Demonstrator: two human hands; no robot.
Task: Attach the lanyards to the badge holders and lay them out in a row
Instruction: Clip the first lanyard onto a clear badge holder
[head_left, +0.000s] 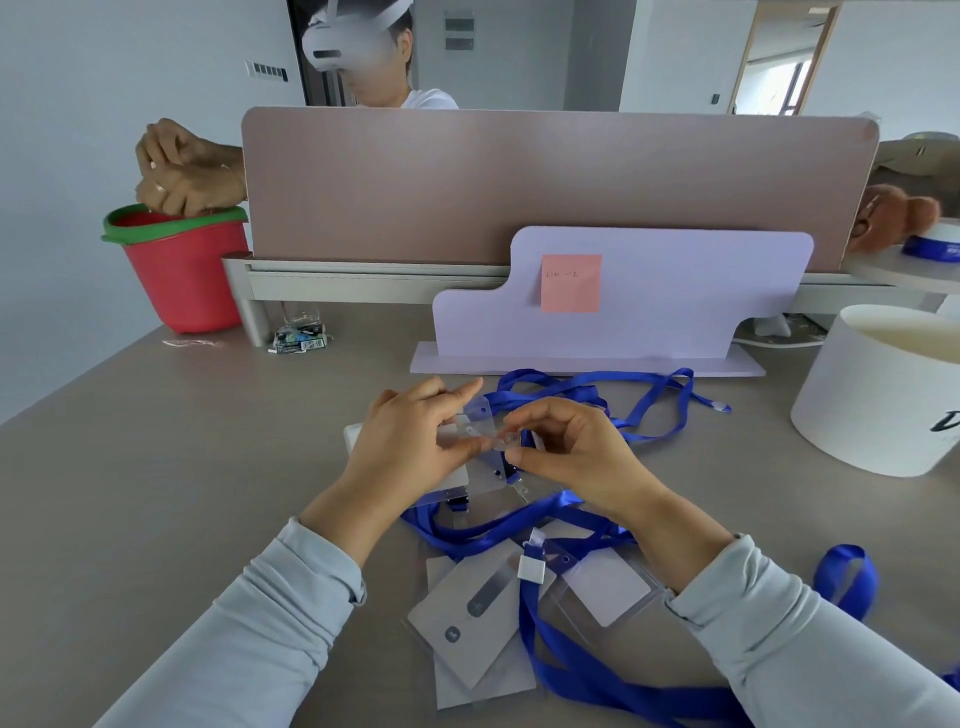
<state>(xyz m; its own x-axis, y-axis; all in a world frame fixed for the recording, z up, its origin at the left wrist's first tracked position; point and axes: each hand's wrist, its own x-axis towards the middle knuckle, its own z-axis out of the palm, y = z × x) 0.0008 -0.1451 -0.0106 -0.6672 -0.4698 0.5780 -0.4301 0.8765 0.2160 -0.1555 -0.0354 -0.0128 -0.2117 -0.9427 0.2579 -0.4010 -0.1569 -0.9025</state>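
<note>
Left hand fingers pinch clear badge holder, right hand fingers pinch lanyard clip; risk: clip slips the slot, tangled blue lanyards snag.

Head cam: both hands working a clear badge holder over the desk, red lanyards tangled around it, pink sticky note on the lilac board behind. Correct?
One thing is off: the lanyards are blue, not red. The head view shows it. The rest holds: left hand and right hand both grip the clear badge holder, and the pink sticky note is on the lilac board.
</note>
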